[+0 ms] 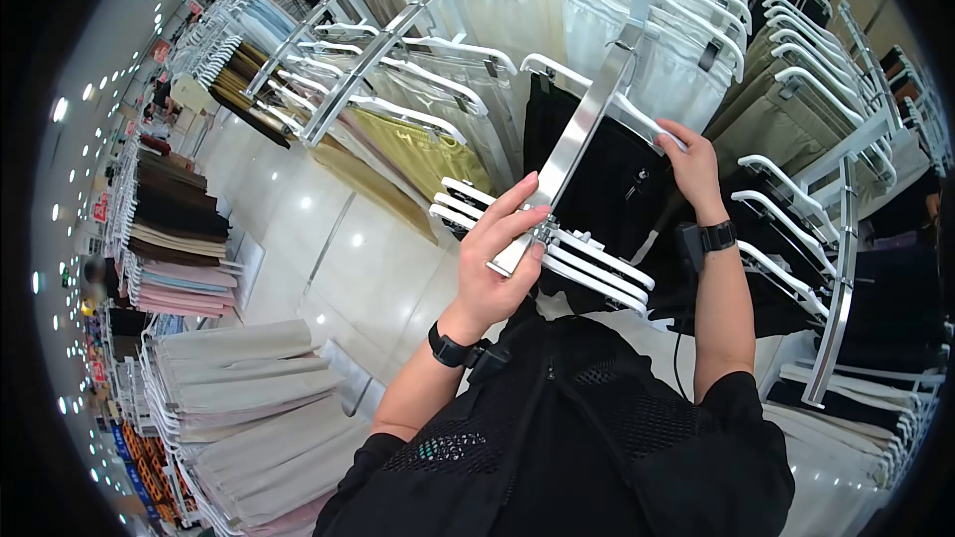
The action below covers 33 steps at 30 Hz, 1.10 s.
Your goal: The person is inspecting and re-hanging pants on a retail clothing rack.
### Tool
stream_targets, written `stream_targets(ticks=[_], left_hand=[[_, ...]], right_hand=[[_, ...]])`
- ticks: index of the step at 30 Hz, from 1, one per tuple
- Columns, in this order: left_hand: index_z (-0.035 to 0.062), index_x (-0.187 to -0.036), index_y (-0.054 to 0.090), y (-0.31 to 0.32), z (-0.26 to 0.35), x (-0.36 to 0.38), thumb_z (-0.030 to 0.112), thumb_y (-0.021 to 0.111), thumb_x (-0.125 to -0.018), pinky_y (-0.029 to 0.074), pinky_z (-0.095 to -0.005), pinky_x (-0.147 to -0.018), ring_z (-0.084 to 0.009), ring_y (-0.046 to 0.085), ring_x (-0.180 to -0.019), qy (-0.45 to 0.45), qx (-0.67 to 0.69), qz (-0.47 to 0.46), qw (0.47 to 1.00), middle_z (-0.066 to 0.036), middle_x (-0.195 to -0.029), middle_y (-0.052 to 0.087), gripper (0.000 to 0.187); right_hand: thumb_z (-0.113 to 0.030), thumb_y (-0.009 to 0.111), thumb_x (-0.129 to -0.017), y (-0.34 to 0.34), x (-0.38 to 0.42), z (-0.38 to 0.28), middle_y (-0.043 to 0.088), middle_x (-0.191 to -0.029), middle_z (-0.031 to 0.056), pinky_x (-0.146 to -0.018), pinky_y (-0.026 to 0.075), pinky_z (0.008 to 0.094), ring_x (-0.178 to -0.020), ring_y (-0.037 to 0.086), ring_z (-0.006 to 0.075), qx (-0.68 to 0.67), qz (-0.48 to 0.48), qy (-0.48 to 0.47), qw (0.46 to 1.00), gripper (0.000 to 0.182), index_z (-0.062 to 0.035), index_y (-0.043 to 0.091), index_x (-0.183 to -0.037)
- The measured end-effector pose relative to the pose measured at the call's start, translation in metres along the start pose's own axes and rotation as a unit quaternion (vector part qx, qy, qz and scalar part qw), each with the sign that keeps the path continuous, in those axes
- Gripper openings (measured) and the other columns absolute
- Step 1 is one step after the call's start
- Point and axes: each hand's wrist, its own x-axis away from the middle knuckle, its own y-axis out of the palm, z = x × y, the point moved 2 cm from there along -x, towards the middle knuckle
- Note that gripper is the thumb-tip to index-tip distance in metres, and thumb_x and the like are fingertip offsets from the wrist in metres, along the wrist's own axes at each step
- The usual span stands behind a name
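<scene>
Two hands are at a metal rail [587, 124]: the right hand [694, 169] pinches the end of a white hanger [642, 120] between thumb and fingers, and the black trousers [617, 169] hang just below those fingers. The left hand [487, 273] lays its fingers across the rail's near end, beside bunched hangers [597, 276]; I cannot tell whether they pinch a hook. Holding only one end could skew the hanger, so light, level guidance along the rail seems best, with cloth free of hangers near the left fingers.
</scene>
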Motion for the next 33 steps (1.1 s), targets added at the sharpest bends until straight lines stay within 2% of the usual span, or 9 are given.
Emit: stream_targets(ticks=[8,12,14,18,21,22,29,32,33], left_hand=[[-0.0014,-0.128,0.07,0.003,-0.005,0.002,-0.002,0.066,-0.084,0.042,-0.0456,-0.118,-0.0398,0.055,-0.144,0.0,0.016,0.003,1.0,-0.029,-0.155,0.055,0.045],[-0.0007,-0.128,0.07,0.004,-0.006,0.001,0.0,0.065,-0.084,0.039,-0.0466,-0.12,-0.0394,0.054,-0.145,0.012,0.007,0.007,1.0,-0.028,-0.155,0.056,0.045],[-0.0005,-0.128,0.071,0.004,-0.006,0.0,0.002,0.065,-0.085,0.04,-0.0465,-0.12,-0.0389,0.054,-0.144,0.014,0.002,0.013,1.0,-0.028,-0.154,0.057,0.044],[-0.0005,-0.128,0.071,0.003,-0.007,0.001,0.002,0.065,-0.085,0.04,-0.0467,-0.12,-0.0391,0.055,-0.144,0.012,0.003,0.018,1.0,-0.028,-0.154,0.057,0.043],[-0.0006,-0.128,0.071,0.003,-0.006,0.001,0.003,0.065,-0.086,0.04,-0.0469,-0.12,-0.0394,0.055,-0.143,0.019,-0.007,0.022,1.0,-0.028,-0.154,0.057,0.042],[-0.0008,-0.127,0.071,0.003,-0.007,0.001,0.003,0.065,-0.086,0.04,-0.0469,-0.12,-0.0395,0.055,-0.144,0.017,-0.003,0.02,1.0,-0.028,-0.153,0.057,0.042],[-0.0008,-0.125,0.072,0.004,-0.006,-0.001,-0.002,0.065,-0.082,0.047,-0.0446,-0.113,-0.0409,0.061,-0.137,0.029,-0.017,0.03,0.999,-0.029,-0.151,0.059,0.043],[-0.0007,-0.125,0.072,0.005,-0.005,0.0,-0.001,0.065,-0.082,0.047,-0.0443,-0.113,-0.0405,0.062,-0.136,0.02,-0.01,0.031,0.999,-0.029,-0.151,0.059,0.043],[-0.0007,-0.125,0.072,0.004,-0.005,0.001,-0.001,0.065,-0.082,0.047,-0.0443,-0.113,-0.0405,0.062,-0.136,0.02,-0.009,0.028,0.999,-0.029,-0.151,0.059,0.043]], right_hand=[[-0.016,0.074,-0.097,-0.015,0.033,-0.027,0.073,-0.12,0.0158,-0.099,0.053,0.0393,-0.116,0.068,0.0343,0.114,0.122,-0.087,0.982,0.029,-0.005,0.075,-0.124],[-0.017,0.073,-0.099,-0.019,0.038,-0.012,0.074,-0.117,0.0167,-0.099,0.054,0.0378,-0.113,0.07,0.0334,0.093,0.116,-0.06,0.987,0.032,-0.0043,0.073,-0.128],[-0.018,0.07,-0.103,-0.016,0.034,0.013,0.071,-0.099,0.0073,-0.087,0.052,0.0311,-0.093,0.064,0.0164,0.072,0.063,-0.009,0.995,0.034,-0.0039,0.07,-0.135],[-0.02,0.066,-0.107,-0.014,0.036,0.013,0.062,-0.085,0.0028,-0.073,0.047,0.0306,-0.077,0.053,0.013,0.072,0.031,0.033,0.996,0.03,-0.0032,0.069,-0.132],[-0.019,0.065,-0.107,-0.016,0.036,0.01,0.064,-0.087,0.0034,-0.074,0.048,0.03,-0.078,0.055,0.0124,0.07,0.052,0.034,0.996,0.029,-0.0036,0.07,-0.131],[-0.017,0.065,-0.106,-0.016,0.036,0.005,0.066,-0.082,0.0107,-0.073,0.049,0.0337,-0.073,0.056,0.0185,0.064,0.078,-0.005,0.995,0.027,-0.0042,0.071,-0.129],[-0.011,0.063,-0.106,-0.026,0.029,0.006,0.065,-0.08,0.0095,-0.067,0.046,0.0312,-0.07,0.052,0.0139,0.052,0.095,-0.012,0.994,0.026,-0.0041,0.072,-0.129],[-0.011,0.065,-0.104,-0.024,0.031,0.005,0.07,-0.092,0.0126,-0.076,0.051,0.0325,-0.079,0.062,0.0186,0.054,0.095,0.009,0.994,0.028,-0.0033,0.071,-0.131],[-0.011,0.066,-0.103,-0.023,0.033,0.002,0.072,-0.102,0.0143,-0.084,0.052,0.0337,-0.09,0.066,0.0231,0.068,0.121,-0.026,0.99,0.03,-0.0036,0.07,-0.132]])
